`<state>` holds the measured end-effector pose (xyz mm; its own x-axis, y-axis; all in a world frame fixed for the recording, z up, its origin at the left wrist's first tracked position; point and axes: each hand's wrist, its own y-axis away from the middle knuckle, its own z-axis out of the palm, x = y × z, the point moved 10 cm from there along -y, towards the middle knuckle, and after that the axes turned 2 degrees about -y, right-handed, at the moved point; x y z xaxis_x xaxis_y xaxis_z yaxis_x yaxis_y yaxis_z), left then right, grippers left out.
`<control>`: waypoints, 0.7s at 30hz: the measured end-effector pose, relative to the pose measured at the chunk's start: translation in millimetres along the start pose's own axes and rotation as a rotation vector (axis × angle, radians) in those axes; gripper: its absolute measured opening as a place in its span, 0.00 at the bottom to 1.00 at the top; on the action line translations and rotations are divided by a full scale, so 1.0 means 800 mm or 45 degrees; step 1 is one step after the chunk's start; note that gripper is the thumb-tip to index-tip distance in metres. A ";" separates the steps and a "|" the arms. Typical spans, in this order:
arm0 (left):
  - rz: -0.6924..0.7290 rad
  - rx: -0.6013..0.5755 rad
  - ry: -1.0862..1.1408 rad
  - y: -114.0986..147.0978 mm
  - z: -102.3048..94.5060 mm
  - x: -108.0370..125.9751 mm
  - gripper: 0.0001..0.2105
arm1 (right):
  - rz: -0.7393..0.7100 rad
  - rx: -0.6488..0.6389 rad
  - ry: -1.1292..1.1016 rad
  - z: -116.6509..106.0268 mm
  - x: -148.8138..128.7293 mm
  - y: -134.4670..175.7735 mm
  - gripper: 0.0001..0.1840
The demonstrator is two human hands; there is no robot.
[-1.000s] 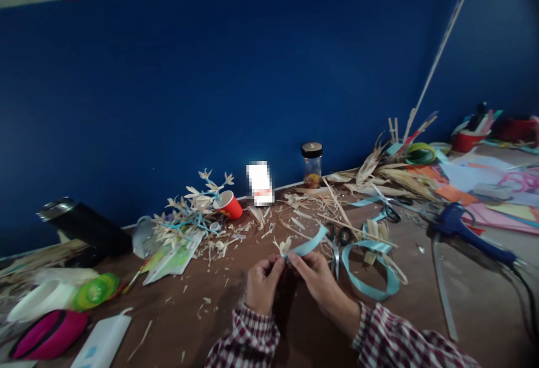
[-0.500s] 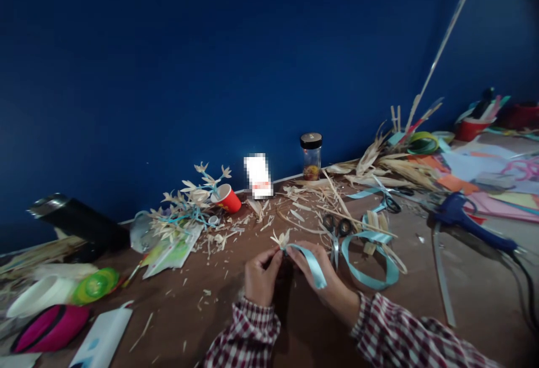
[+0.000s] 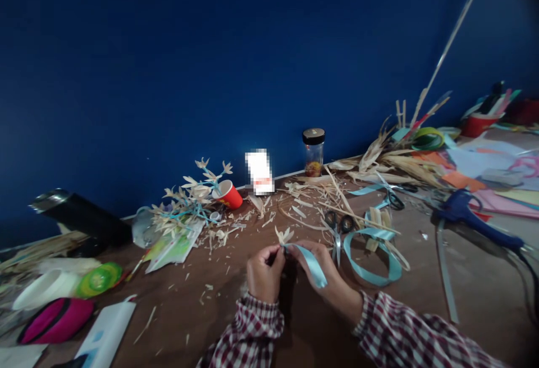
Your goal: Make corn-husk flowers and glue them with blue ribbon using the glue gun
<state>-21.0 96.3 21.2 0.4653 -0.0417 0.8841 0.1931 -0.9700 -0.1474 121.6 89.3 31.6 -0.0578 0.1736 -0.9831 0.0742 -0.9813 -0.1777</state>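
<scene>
Between my two hands is a small pale flower (image 3: 284, 237) of dried husk-like petals, its base pinched in the fingertips. My left hand (image 3: 264, 270) closes thumb and finger on that base from the left. From the right, my right hand (image 3: 322, 270) pinches a light-blue ribbon (image 3: 312, 267) against the flower's base, and the ribbon's loose end drapes over the back of this hand. The stem, if any, is hidden by my fingers. Just right of my right hand lie black-handled scissors (image 3: 338, 230) and a loop of blue ribbon (image 3: 373, 278).
A red paper cup (image 3: 231, 195) lies tipped beside finished husk flowers (image 3: 181, 211). Behind stands a black-lidded jar (image 3: 314, 153). To the right are a blue glue gun (image 3: 475, 216) and dried husks (image 3: 404, 166). A black bottle (image 3: 80, 216) leans at left; scraps litter the brown table.
The view has shifted slightly. Both hands keep their pinch on the flower and ribbon; the flower has turned a little, with its petals more upright.
</scene>
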 end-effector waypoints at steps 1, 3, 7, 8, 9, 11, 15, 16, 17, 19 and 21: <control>-0.004 -0.002 0.004 0.000 0.000 -0.001 0.10 | 0.009 -0.028 -0.001 0.003 -0.004 -0.002 0.15; -0.023 -0.015 0.017 -0.001 0.001 -0.004 0.10 | 0.063 -0.069 -0.010 0.008 -0.006 -0.006 0.16; -0.148 -0.122 0.181 -0.003 0.009 -0.020 0.12 | 0.118 -0.057 -0.005 0.007 -0.001 -0.012 0.17; -0.225 -0.160 0.271 -0.002 0.013 -0.028 0.12 | 0.107 -0.053 -0.002 0.007 -0.001 -0.012 0.17; -0.304 -0.196 0.365 -0.001 0.018 -0.036 0.14 | 0.097 -0.056 0.002 0.007 -0.001 -0.012 0.16; -0.404 -0.239 0.484 0.001 0.023 -0.043 0.15 | 0.088 -0.060 0.022 0.007 0.000 -0.011 0.16; -0.176 -0.125 0.243 -0.002 0.006 -0.019 0.10 | 0.009 -0.044 0.150 0.006 -0.005 -0.009 0.13; -0.103 -0.069 0.153 -0.001 0.000 -0.011 0.09 | -0.032 -0.042 0.192 0.006 -0.008 -0.008 0.12; -0.043 -0.020 0.082 0.001 -0.004 -0.003 0.08 | -0.070 -0.042 0.231 0.006 -0.010 -0.007 0.11; 0.038 0.040 -0.011 0.005 -0.008 0.007 0.08 | -0.118 -0.037 0.281 0.006 -0.011 -0.005 0.11; 0.108 0.063 -0.064 0.010 -0.008 0.015 0.08 | -0.120 -0.038 0.302 0.005 -0.009 -0.004 0.11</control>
<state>-19.2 86.7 33.3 0.5246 -0.1097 0.8443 0.1928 -0.9506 -0.2434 117.4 91.1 39.7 0.1693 0.2822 -0.9443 0.1093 -0.9576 -0.2666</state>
